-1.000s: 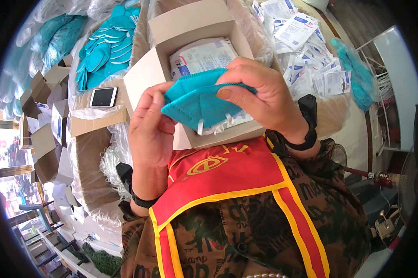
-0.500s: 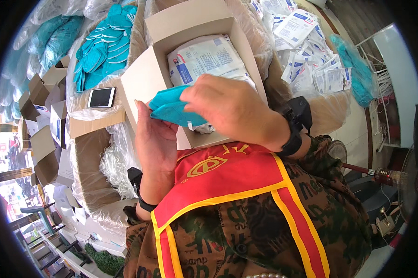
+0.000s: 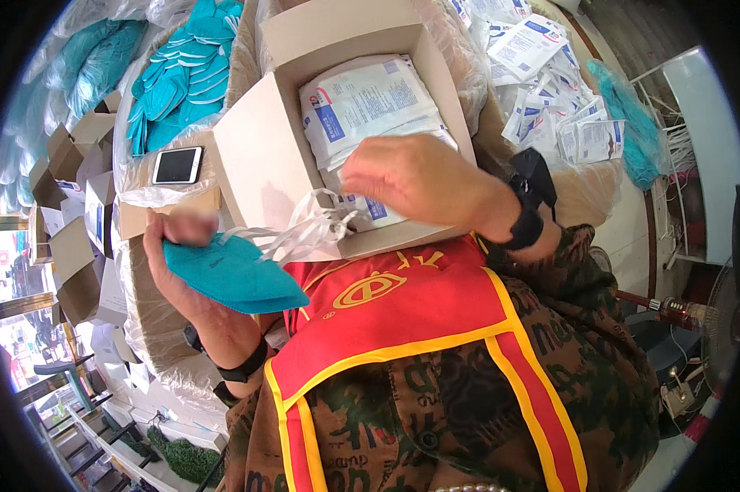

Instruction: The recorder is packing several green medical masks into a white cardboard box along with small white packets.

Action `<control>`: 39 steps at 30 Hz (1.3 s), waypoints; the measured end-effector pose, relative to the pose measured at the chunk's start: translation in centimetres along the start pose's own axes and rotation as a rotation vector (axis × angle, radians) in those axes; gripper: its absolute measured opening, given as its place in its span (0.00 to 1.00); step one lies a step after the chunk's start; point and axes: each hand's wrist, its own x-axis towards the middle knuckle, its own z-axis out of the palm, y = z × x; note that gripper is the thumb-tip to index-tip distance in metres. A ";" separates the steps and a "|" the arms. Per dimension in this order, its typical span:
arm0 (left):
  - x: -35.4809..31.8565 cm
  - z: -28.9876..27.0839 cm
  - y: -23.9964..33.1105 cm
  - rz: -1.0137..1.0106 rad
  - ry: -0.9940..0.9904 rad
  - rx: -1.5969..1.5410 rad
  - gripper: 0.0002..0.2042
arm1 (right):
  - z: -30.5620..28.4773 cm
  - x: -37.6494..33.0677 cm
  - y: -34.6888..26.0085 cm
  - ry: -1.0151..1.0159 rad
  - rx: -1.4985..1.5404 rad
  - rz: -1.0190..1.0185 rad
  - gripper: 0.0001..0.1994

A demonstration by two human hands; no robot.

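Observation:
My left hand (image 3: pixel 158 261) is closed around a teal face mask (image 3: pixel 230 275), apparently part of a folded stack, at the left of the box. From it, white ear straps (image 3: pixel 300 230) stretch rightward in a loose bunch across the near edge of the open cardboard box (image 3: pixel 255 156). My right hand (image 3: pixel 415 176) is over the box with its fingers curled down, right by the strap ends. Its fingertips are hidden, so I cannot tell whether they grip the straps. White printed packets (image 3: pixel 366 102) with blue panels fill the box beneath.
Loose teal masks (image 3: pixel 185 82) are heaped in a lined bin at the far left. A phone (image 3: pixel 177 166) lies in front of them. More white packets (image 3: pixel 534 49) form a pile at the far right. Opened cartons (image 3: pixel 79 246) are stacked at the left.
My left hand has swung left and toward me with the teal mask, out from over the box. My right hand no longer touches the teal part, and the white straps now show between my hands.

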 end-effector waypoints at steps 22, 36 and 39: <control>-1.4 3.4 -2.7 -0.035 -0.036 0.213 0.17 | -0.6 3.3 7.0 -0.314 -0.656 0.227 0.06; -1.4 3.2 -3.2 -0.060 -0.019 0.219 0.17 | -2.7 7.7 10.8 -0.445 -0.612 0.381 0.33; -1.3 3.2 -3.5 -0.069 -0.036 0.219 0.18 | -2.2 7.1 11.5 -0.369 -0.627 0.218 0.30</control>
